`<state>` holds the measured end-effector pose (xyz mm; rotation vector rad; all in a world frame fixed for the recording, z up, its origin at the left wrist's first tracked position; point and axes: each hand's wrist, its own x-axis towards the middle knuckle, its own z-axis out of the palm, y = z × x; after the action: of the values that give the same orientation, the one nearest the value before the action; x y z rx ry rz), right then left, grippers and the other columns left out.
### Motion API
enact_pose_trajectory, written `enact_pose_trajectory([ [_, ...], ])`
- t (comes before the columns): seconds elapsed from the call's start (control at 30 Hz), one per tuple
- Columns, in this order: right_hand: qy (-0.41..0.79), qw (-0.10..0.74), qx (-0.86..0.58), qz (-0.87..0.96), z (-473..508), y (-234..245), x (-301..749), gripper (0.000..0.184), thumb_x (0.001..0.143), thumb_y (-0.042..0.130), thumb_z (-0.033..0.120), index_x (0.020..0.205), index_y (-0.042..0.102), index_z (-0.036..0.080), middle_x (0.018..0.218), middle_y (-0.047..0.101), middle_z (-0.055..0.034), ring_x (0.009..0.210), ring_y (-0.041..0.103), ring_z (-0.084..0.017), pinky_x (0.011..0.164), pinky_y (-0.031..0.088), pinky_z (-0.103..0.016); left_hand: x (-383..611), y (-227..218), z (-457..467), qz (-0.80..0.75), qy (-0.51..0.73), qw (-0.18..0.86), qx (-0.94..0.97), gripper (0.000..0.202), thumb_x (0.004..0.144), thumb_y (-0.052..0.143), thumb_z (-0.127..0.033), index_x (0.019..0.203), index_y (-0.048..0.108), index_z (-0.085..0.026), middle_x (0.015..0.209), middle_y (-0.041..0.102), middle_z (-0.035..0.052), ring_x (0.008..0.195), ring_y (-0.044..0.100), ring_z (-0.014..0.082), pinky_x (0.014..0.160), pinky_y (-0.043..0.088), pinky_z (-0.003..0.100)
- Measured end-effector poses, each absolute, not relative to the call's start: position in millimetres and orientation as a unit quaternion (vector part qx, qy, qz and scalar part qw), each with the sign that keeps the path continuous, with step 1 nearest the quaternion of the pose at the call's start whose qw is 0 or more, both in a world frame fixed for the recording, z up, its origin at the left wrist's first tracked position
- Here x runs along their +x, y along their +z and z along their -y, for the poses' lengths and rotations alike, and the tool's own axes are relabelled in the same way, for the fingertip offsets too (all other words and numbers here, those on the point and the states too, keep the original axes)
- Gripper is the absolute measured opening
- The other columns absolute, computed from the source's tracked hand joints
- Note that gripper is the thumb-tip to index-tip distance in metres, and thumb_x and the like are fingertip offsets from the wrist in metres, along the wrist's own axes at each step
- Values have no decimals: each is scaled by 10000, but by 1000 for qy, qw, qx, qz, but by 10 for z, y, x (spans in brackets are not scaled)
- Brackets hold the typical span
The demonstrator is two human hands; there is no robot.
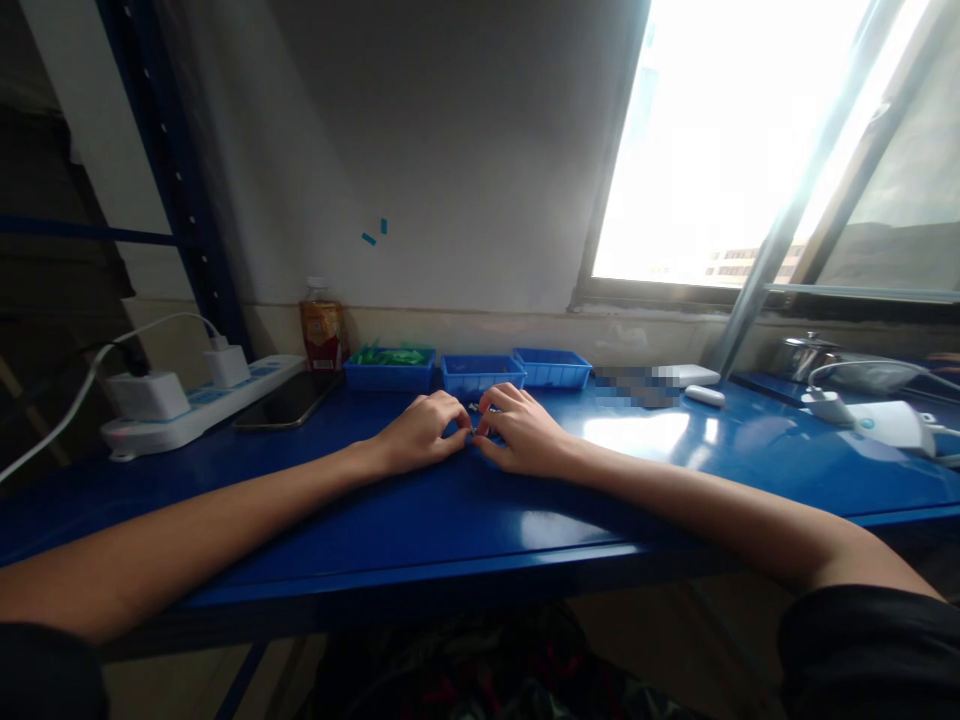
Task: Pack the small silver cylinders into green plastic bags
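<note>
My left hand [426,433] and my right hand [523,430] meet above the middle of the blue table [450,520], fingertips almost touching. Each is closed in a pinch, thumb against the fingers. Whatever lies between the fingertips is too small to make out. Some tiny whitish pieces [474,407] show in the gap just beyond the fingers. Directly behind the hands stands a blue bin [482,374], its inside mostly hidden from this angle. To its left, another blue bin [390,376] holds green pieces [390,355]; to its right is a third blue bin [553,369].
At left lie a power strip [217,405] with plugged-in chargers and a dark phone [289,402]. A drink bottle [324,330] stands by the wall. On the right are a white case [705,396], a white device [892,428] with cables, and a metal pot [806,357].
</note>
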<state>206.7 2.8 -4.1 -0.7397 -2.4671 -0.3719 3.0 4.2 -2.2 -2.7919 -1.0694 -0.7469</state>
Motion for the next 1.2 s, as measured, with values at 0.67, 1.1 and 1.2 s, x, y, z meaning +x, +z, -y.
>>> enact_pose_trajectory([
  [0.67, -152, 333, -262, 893, -126, -39, 2108, 99, 821, 556, 233, 817, 634, 171, 904, 602, -78, 947, 499, -229, 812, 447, -380, 104, 9, 49, 362, -262, 42, -894, 238, 886, 514, -304, 1072, 616, -196, 932, 690, 36, 930, 620, 210, 829, 435, 323],
  [1.1, -135, 341, -193, 910, -226, -24, 2179, 299, 745, 450, 16, 938, 628, 160, 956, 596, -97, 982, 487, -232, 833, 443, -385, 86, -10, -7, 362, -281, 90, -884, 224, 882, 509, -293, 985, 644, -147, 850, 691, 57, 825, 631, 206, 775, 443, 331],
  [1.2, -154, 339, -214, 903, -211, -20, 2191, 197, 809, 529, 139, 989, 605, 161, 966, 597, -94, 976, 488, -237, 830, 430, -390, 92, -4, -14, 357, -293, 48, -886, 267, 897, 490, -338, 956, 653, -134, 850, 692, 69, 801, 635, 192, 736, 462, 296],
])
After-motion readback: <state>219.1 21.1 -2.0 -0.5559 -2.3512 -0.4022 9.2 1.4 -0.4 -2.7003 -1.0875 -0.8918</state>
